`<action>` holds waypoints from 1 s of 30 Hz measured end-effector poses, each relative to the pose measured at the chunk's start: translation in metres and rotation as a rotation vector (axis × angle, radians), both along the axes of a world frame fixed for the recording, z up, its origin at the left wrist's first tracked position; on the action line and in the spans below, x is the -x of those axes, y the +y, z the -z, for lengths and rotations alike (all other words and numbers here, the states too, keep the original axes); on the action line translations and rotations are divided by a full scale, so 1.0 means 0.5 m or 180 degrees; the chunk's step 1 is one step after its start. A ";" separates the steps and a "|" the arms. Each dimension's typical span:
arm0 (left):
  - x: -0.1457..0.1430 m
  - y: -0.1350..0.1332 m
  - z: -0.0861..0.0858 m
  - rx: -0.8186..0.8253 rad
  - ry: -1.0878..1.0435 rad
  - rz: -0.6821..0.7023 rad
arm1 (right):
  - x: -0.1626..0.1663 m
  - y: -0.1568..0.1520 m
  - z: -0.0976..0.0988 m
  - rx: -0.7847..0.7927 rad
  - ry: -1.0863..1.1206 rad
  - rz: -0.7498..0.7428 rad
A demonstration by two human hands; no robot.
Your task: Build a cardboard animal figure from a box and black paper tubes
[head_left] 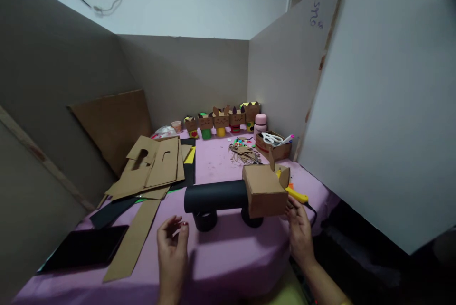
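Observation:
A black paper-covered tube (215, 195) lies level on short black rings (205, 222) as on legs. A brown cardboard box (265, 191) with upright ear-like pieces forms a head at its right end. My left hand (173, 241) is apart from the tube, near its left end, with fingers loosely curled, thumb apart and nothing held. My right hand (298, 224) is at the right side of the box, its fingertips at the edge; they seem to touch it without a clear grip. Just behind that hand lies a yellow glue gun (297, 195) with a black cord.
Flattened cardboard (160, 162), a cardboard strip (137, 243) and a dark tablet (83, 246) lie left. Several cardboard-headed figures (221, 120) stand at the back. A pink bottle (261, 123), a box with scissors (272, 139) and cardboard scraps (245, 154) are right. Grey partitions (185, 72) surround the table.

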State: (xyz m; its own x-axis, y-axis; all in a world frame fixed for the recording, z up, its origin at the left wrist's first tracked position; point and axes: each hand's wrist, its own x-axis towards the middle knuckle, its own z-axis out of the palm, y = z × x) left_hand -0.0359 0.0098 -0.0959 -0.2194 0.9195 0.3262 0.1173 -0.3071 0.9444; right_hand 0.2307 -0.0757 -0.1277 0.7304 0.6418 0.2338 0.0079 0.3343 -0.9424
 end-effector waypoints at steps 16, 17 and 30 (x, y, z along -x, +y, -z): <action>0.020 0.010 -0.043 -0.0554 0.0905 0.0617 | -0.014 -0.002 0.032 0.0213 -0.0044 0.0090; 0.021 0.013 -0.045 -0.0551 0.0949 0.0659 | -0.015 -0.002 0.033 0.0214 -0.0052 0.0099; 0.026 0.027 -0.029 -0.0505 0.1014 0.0732 | -0.010 -0.003 0.022 0.0005 -0.0131 -0.0014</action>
